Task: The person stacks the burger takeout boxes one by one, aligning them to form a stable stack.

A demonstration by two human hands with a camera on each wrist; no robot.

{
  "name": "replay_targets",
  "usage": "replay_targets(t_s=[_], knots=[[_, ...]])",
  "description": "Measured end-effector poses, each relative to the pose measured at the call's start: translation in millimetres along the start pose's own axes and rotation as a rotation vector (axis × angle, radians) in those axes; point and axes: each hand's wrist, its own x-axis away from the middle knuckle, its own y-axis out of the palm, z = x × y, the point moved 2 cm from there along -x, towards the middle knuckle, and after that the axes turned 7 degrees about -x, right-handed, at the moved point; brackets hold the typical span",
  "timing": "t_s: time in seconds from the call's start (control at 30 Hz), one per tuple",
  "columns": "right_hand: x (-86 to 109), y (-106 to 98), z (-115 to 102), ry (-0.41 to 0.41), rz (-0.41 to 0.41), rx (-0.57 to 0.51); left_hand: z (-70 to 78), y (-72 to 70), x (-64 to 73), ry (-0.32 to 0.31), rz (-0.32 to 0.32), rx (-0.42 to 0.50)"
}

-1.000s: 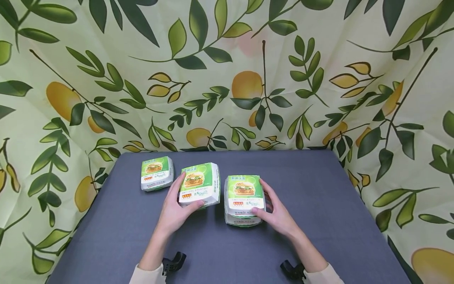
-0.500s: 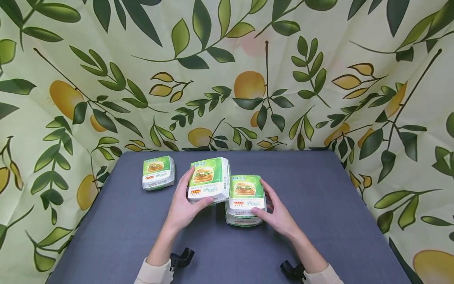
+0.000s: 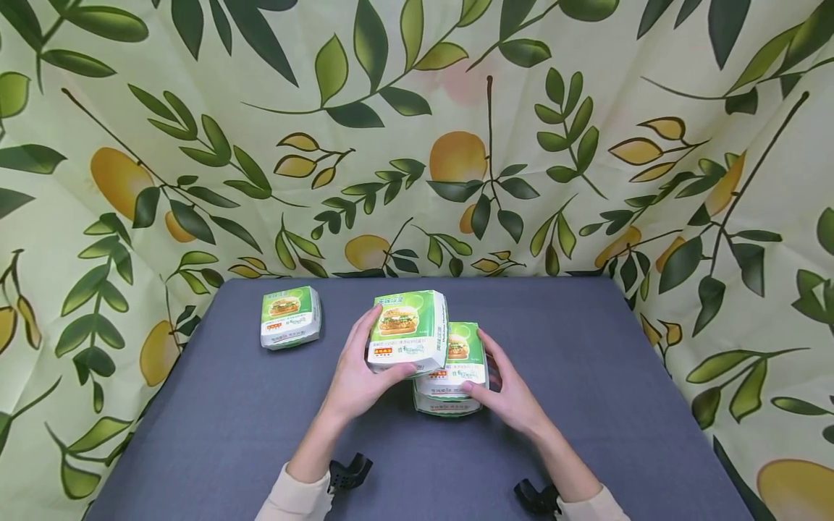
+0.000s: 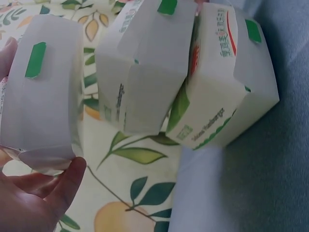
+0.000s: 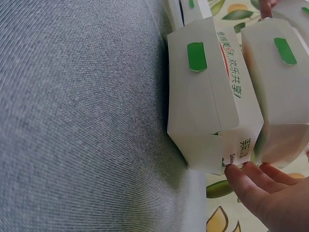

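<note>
My left hand point(image 3: 358, 376) grips a green-and-white burger box point(image 3: 405, 329), thumb at the front and fingers along its left side. That box hangs above two stacked burger boxes, overlapping the left part of the stack in the head view. The upper stacked box point(image 3: 464, 374) is partly hidden; the lower box point(image 3: 449, 407) rests on the table. With thumb at the front and fingers on the right side, my right hand point(image 3: 511, 394) holds the upper stacked box. A gap separates the held box point(image 4: 43, 92) from the upper stacked box point(image 4: 145, 67) in the left wrist view.
Another burger box point(image 3: 289, 318) sits alone on the far left of the dark grey table point(image 3: 560, 311). Behind the table hangs a leaf-and-fruit patterned cloth point(image 3: 391, 94). Black wrist mounts point(image 3: 352, 470) project inward from both forearms.
My left hand has carried its burger box to the right, from beside the stack to above the stack's left part. My right hand has stayed at the stack.
</note>
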Motion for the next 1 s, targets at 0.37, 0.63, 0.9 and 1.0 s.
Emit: replay_targets(t_s=[0.37, 0.63, 0.9, 1.0], knots=[[-0.1, -0.3, 0.5, 0.004, -0.001, 0.014, 4.1, 12.9, -3.9, -0.009, -0.046, -0.064], [-1.2, -1.2, -0.3, -0.015, 0.006, 0.043, 5.7, 20.7, -6.0, 0.02, -0.052, -0.073], [-1.6, -0.5, -1.3, -0.013, 0.011, 0.035, 13.7, 30.0, -5.8, 0.015, -0.059, -0.054], [-1.2, -0.3, -2.3, -0.018, 0.017, 0.035, 14.9, 32.1, -5.2, 0.009, -0.054, -0.061]])
